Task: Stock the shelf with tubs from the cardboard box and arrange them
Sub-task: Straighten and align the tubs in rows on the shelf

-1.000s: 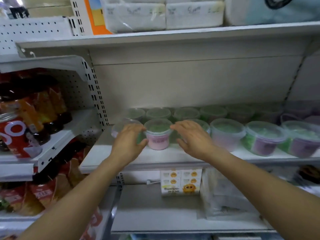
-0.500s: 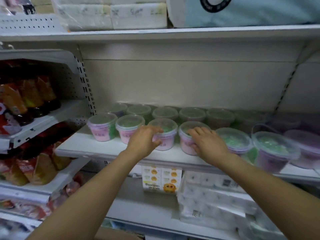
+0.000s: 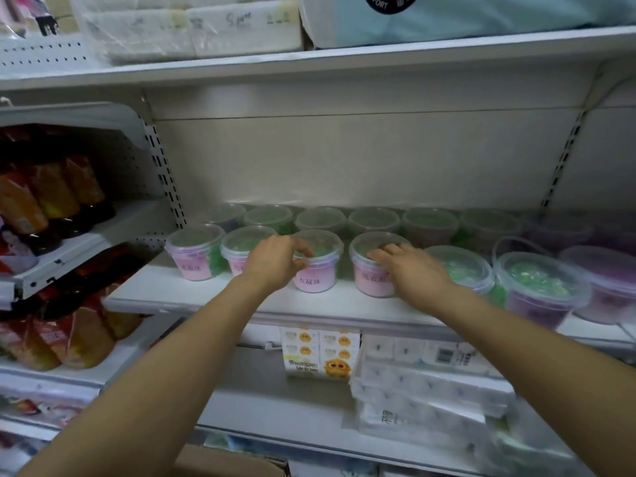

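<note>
Shelf: white shelf [image 3: 241, 304] at chest height carries two rows of clear-lidded tubs, front row and back row, all upright.
Front row, left part: four pink-labelled tubs stand side by side near the front edge; the far-left tub [image 3: 194, 251] and the second tub [image 3: 237, 244] nearly touch.
Left hand: left hand [image 3: 275, 261] reaches in from below and curls over the near rim of the third pink tub [image 3: 316, 270], fingers [image 3: 303, 249] bent onto its lid, thumb side hidden; it grips the tub's left edge and partly covers the second tub's label.
Right hand: right hand [image 3: 413, 273] lies on the fourth pink tub [image 3: 373, 270], fingers spread flat across the lid and palm against its right side; loosely cupping, not clenched.
Gap: a narrow strip of shelf shows between the third and fourth tubs.
Front row, right part: larger purple-labelled tubs with green contents, one [image 3: 537, 290] just right of the right forearm, another partly hidden behind the wrist.
Back row: a line of green-filled tubs [image 3: 373, 220] stands against the back panel, blurred.
Cardboard box: brown flap [image 3: 223, 464] shows at the bottom edge between the forearms; its contents are out of view.
Below: tissue packs [image 3: 430, 390] and a small carton with a yellow cartoon face [image 3: 318, 352] on the lower shelf.
Left bay: red and orange snack bags [image 3: 69, 339] on the neighbouring shelves.
</note>
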